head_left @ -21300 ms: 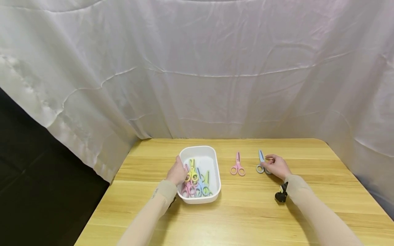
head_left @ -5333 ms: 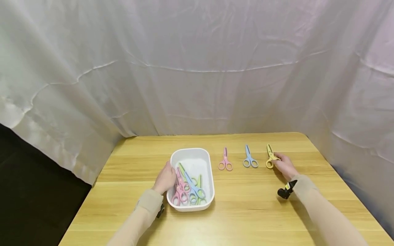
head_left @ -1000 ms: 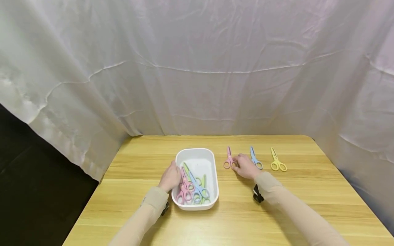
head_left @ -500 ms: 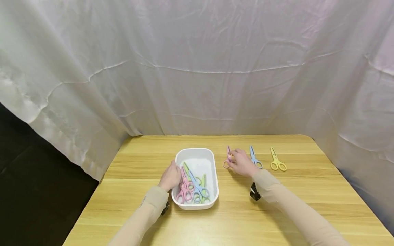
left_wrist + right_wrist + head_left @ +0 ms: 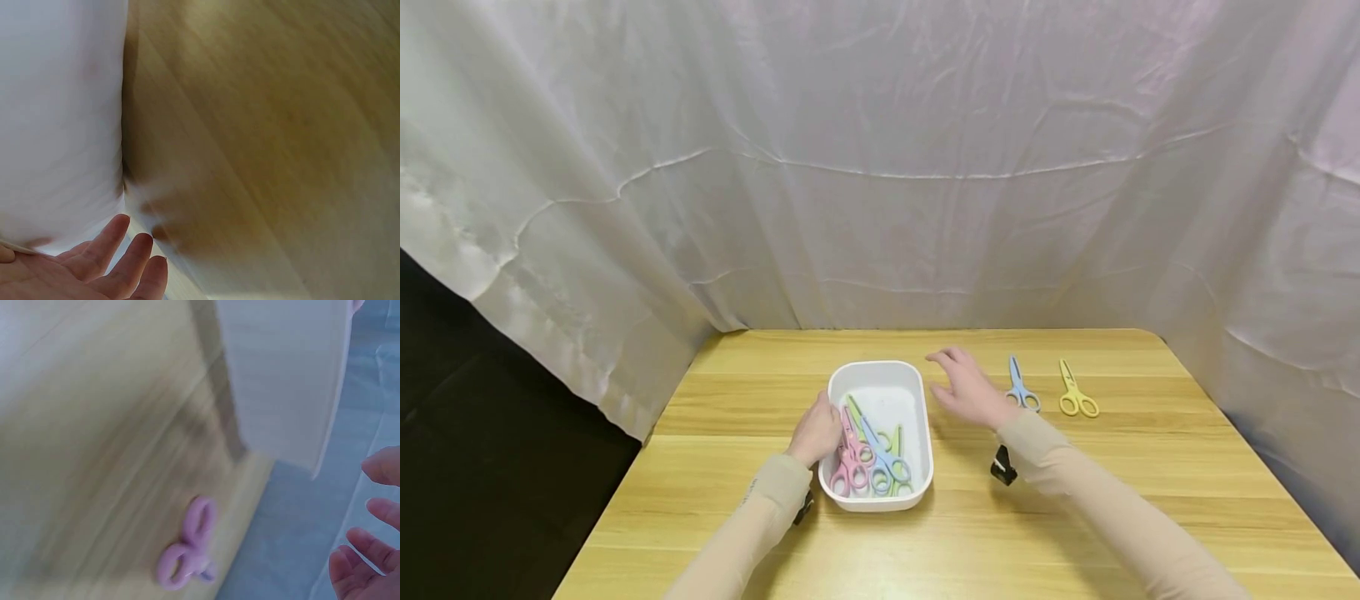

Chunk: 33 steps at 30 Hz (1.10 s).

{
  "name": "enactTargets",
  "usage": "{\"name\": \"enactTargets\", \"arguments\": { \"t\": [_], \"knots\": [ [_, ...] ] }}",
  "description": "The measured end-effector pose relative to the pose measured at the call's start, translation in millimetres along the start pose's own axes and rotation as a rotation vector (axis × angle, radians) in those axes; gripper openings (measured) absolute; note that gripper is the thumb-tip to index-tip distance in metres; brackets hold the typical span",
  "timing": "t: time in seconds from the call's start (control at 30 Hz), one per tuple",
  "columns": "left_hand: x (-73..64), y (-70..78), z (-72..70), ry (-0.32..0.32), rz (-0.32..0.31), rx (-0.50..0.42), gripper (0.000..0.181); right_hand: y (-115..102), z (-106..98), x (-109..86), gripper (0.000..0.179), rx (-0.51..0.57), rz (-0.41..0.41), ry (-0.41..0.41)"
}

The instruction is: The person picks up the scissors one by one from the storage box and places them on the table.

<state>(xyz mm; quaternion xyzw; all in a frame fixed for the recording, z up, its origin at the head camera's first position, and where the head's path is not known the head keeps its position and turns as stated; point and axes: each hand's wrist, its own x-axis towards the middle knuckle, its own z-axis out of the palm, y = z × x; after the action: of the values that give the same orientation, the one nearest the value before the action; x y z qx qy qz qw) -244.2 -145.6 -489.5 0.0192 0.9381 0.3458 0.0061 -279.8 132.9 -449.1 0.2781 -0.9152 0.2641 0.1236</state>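
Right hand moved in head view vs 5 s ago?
Yes: the right hand went left. It was at the yellow scissors; now it's near the tray's right side.

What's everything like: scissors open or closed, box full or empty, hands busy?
White tray: upright, partly filled
Scissors in the tray: overlapping
Blue scissors on the table: closed
Yellow scissors: closed
Pink scissors on the table: blades unclear
Left hand: holding the tray
Right hand: empty, fingers apart

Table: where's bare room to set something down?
Right of the yellow scissors; also the near side, between the sleeves. Crowded: near half of the white tray, under piled scissors; between tray and blue scissors, right hand above pink scissors.
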Motion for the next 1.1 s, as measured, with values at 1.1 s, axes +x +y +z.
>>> {"name": "enactTargets", "arguments": {
  "t": [1.1],
  "knots": [
    [-0.7,-1.6,-1.1,-0.012,-0.007,-0.057,0.049,-107,32,37.7,0.068,-0.222,-0.084,-0.678]
  ]
}}
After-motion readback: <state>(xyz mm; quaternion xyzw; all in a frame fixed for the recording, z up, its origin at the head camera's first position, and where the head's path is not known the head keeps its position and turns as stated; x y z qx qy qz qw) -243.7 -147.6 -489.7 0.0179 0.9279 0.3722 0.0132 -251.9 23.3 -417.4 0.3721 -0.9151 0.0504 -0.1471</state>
